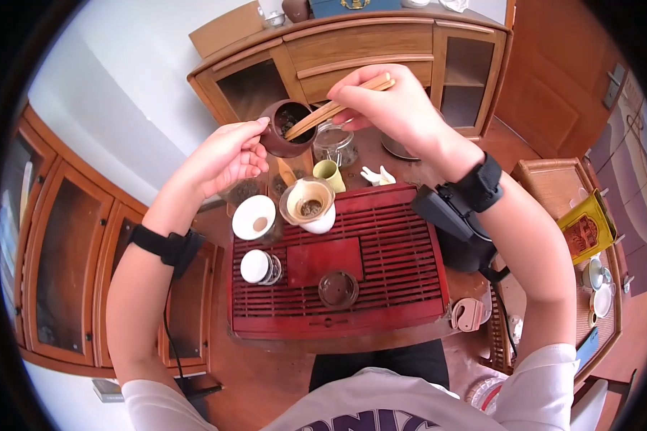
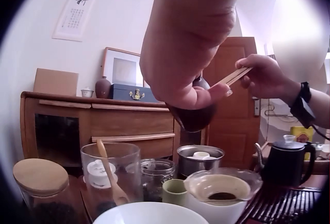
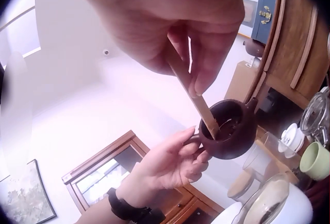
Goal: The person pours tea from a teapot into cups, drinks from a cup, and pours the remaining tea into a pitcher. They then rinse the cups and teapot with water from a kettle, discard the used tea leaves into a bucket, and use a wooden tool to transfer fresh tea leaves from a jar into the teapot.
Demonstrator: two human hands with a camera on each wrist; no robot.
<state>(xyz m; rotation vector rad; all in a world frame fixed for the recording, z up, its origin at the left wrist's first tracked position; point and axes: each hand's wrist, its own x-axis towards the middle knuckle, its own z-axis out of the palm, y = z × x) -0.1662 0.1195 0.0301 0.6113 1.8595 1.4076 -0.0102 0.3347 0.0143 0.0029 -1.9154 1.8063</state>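
My left hand (image 1: 226, 154) pinches the side handle of a small dark brown clay teapot (image 3: 234, 147), which is lidless and tipped so its mouth faces me. Dark tea leaves (image 1: 289, 118) lie inside it. From the other side, my right hand (image 1: 392, 104) holds slim wooden tea tongs (image 1: 331, 111), their tips reaching into the teapot's mouth. Below on the red slatted tea tray (image 1: 402, 251) sits a round brown lid (image 1: 338, 289). A strainer (image 1: 309, 203) containing dark leaves rests over a white vessel (image 1: 320, 223) under the raised hands.
Around the tray stand a white bowl (image 1: 254, 218), a white-topped jar (image 1: 256, 266), a green cup (image 1: 328, 173), a glass jar (image 1: 336, 147) and a black kettle (image 2: 286, 165). A wooden scoop (image 2: 111, 175) leans in a glass container. Behind is a wooden cabinet (image 1: 359, 44).
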